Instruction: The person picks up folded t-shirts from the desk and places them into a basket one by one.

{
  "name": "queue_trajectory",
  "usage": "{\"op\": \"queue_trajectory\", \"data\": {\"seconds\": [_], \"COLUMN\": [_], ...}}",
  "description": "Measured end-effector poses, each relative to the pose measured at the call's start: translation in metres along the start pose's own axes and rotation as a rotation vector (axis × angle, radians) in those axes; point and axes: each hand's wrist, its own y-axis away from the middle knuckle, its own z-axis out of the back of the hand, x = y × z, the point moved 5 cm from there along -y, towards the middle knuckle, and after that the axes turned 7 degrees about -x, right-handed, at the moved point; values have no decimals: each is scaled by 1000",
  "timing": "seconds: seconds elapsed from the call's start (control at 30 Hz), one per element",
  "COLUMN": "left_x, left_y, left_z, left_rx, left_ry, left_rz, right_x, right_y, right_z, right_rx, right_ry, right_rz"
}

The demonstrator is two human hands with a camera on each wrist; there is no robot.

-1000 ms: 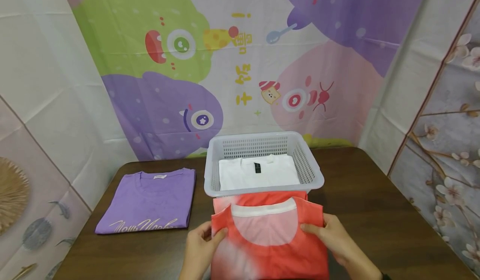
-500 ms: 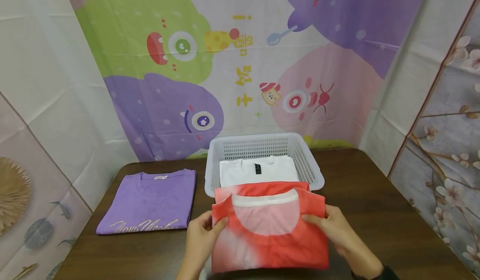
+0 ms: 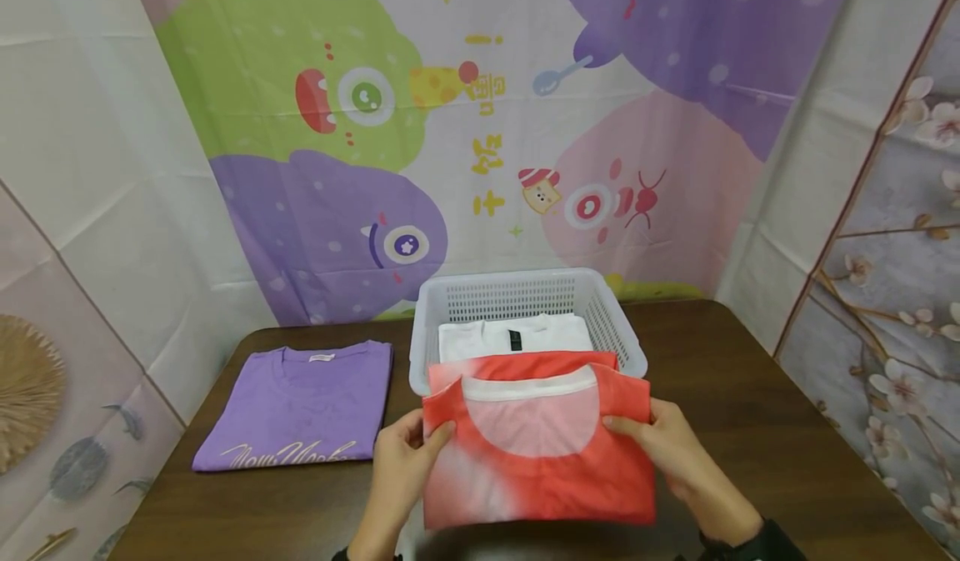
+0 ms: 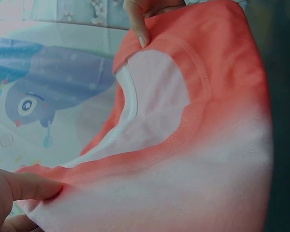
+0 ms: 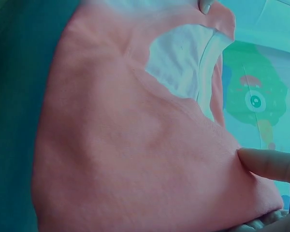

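Observation:
Both hands hold a folded red and pink T-shirt point(image 3: 540, 486) up in front of the basket in the head view. My left hand point(image 3: 401, 461) pinches its left shoulder, thumb in front and fingers behind. At the opposite shoulder, my right hand point(image 3: 678, 444) grips the cloth the same way. The white-banded round neckline faces upward between them. In the left wrist view the left thumb point(image 4: 38, 187) presses on the cloth beside the collar. The right thumb point(image 5: 266, 163) does likewise in the right wrist view. The shirt's upper edge overlaps the basket's front rim.
A white plastic basket point(image 3: 442, 294) stands at the back of the brown table point(image 3: 750, 428), with a folded white T-shirt point(image 3: 480, 340) inside. Left of it lies a folded purple T-shirt point(image 3: 315, 403). A cartoon-printed curtain point(image 3: 480, 244) hangs behind the table.
The hands have raised the red shirt and carried it forward toward the basket. Its bottom edge now shows above the table, and it covers the basket's front rim and part of the white shirt.

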Motion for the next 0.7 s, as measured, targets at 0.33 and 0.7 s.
{"op": "queue_trajectory", "data": {"seconds": [0.33, 0.7], "left_x": [-14, -30], "left_y": [-13, -27], "left_z": [1, -1], "left_rx": [-20, -26], "left_ry": [-4, -52], "left_rz": [-48, -110], "right_x": [20, 36], "right_y": [-9, -18], "right_z": [5, 11], "right_rx": [-11, -42], "right_ry": [38, 24], "right_rz": [31, 71]}}
